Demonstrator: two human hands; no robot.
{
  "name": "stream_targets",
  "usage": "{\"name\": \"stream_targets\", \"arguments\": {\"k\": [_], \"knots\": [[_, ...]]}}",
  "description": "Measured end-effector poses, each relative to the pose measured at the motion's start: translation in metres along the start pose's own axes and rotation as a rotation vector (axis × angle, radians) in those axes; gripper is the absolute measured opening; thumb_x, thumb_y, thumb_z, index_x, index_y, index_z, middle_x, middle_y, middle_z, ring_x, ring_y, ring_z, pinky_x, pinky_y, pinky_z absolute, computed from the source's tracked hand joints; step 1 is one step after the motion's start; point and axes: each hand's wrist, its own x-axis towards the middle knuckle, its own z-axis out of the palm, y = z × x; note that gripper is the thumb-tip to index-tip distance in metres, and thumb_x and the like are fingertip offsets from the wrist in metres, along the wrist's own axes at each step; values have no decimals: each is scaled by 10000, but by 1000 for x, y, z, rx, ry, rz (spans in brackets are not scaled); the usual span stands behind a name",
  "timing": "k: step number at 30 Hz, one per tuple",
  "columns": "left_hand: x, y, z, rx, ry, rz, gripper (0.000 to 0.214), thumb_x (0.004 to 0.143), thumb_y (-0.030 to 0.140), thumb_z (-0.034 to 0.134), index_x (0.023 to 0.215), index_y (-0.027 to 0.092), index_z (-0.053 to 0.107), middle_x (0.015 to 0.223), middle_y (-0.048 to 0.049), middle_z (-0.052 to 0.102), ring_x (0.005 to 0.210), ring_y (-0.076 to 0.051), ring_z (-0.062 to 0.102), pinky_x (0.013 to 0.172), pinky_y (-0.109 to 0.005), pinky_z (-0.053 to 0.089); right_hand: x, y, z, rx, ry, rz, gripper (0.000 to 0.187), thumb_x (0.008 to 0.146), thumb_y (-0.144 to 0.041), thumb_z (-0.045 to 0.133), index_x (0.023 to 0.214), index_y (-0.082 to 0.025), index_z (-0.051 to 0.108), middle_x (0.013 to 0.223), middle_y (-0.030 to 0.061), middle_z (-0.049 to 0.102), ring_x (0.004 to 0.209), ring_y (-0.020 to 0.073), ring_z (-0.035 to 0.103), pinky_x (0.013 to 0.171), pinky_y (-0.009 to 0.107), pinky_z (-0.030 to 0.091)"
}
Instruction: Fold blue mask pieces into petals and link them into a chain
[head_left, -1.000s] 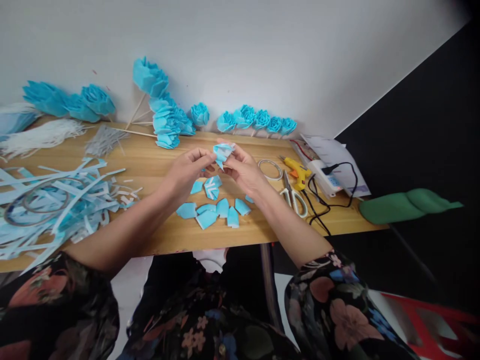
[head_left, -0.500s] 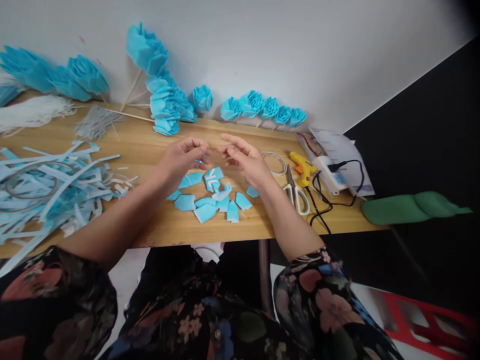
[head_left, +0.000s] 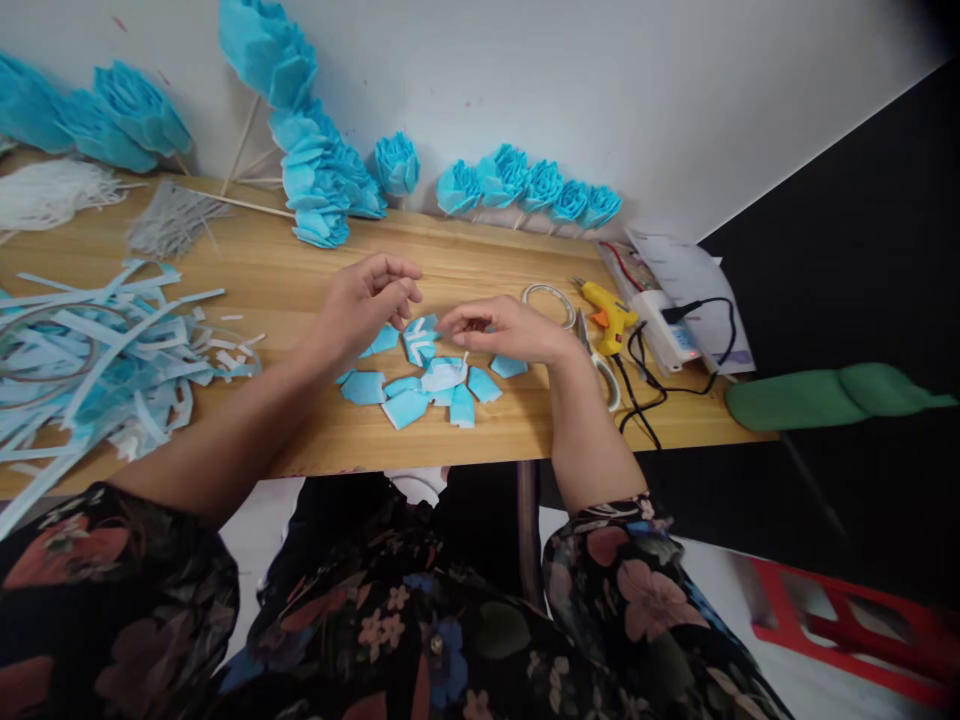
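My left hand [head_left: 376, 298] hovers above the table with its fingers bent and apart, nothing seen in them. Lower and to the right is my right hand [head_left: 504, 328], palm down. Its fingers are loosely curled, and their tips are beside or touching the edge of a blue piece with white stripes [head_left: 420, 343]; I cannot tell which. Several cut blue petal pieces [head_left: 406, 408] lie below the hands. Among them rests a paler, curled piece [head_left: 444, 374] with a white end.
Blue petalled flowers on sticks [head_left: 504, 178] line the wall. At left are a heap of blue and white strips [head_left: 97, 350] and grey thin sticks [head_left: 176, 218]. At right lie a tape roll [head_left: 551, 300], scissors [head_left: 609, 385], yellow glue gun [head_left: 606, 315], power strip [head_left: 664, 330] and green bottle [head_left: 810, 398].
My hands have moved apart from their near-meeting position. The right hand has come down towards the striped blue piece. The pale curled piece looks flatter and wider. The camera view has shifted slightly.
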Motion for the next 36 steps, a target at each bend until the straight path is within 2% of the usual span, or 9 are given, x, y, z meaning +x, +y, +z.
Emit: {"name": "stream_targets", "arguments": {"k": [4,8,13,15,19,22,27,32,36], "knots": [[-1,0,0,37,-3,-4,82,860,118,631,928,150,665,772,-16,687,609,-116,596,573,-259,487,5,1,11,38,-104,-18,274,846,-250,657,1096,-221,766,897,-1,742,770,135,618,702,262,467],[-2,1,0,49,-13,-18,98,863,122,639,952,147,672,782,-18,687,609,-110,591,593,-252,486,9,-3,20,-71,-104,-99,170,792,-178,663,916,-210,776,859,-5,696,755,127,592,698,261,447],[0,2,-3,57,-38,3,110,900,230,642,942,144,697,811,-38,710,623,-107,603,583,-221,500,7,-21,13,-86,117,-120,136,804,-180,645,876,-211,756,920,22,698,834,163,625,780,309,484],[0,2,-5,58,-87,-24,224,924,351,645,891,140,711,797,-58,720,631,-126,630,578,-228,514,6,-30,7,-83,205,-145,143,805,-178,638,883,-220,750,976,29,709,884,178,633,825,333,494],[0,2,-8,35,-193,-95,500,903,633,624,813,154,736,706,-76,707,642,-190,687,567,-278,553,10,-41,1,-129,282,-179,176,799,-155,608,881,-226,746,1096,40,717,1052,212,639,930,378,492],[-1,3,-10,-28,-299,-148,585,845,738,637,842,165,756,763,-100,737,684,-227,725,572,-308,582,17,-41,2,-133,294,-182,182,799,-148,595,875,-221,743,1119,47,716,1082,218,642,951,390,494],[0,4,-13,-150,-391,-227,455,782,599,805,854,152,761,848,-124,764,728,-221,731,627,-318,603,24,-39,7,-101,315,-182,172,850,-188,600,917,-225,753,1086,45,739,1002,198,655,892,364,515],[1,2,-11,-232,-288,-243,272,765,375,868,882,158,754,858,-88,768,712,-180,716,637,-295,590,23,-28,5,110,365,-113,305,965,-456,584,1106,-248,755,1112,46,746,1043,197,670,900,350,547],[2,2,-10,-282,-218,-232,261,763,342,864,908,162,744,865,-71,772,708,-167,712,624,-270,578,21,-6,4,360,450,-36,406,928,-562,630,1202,-277,723,1110,35,745,975,161,680,850,307,566]]}}
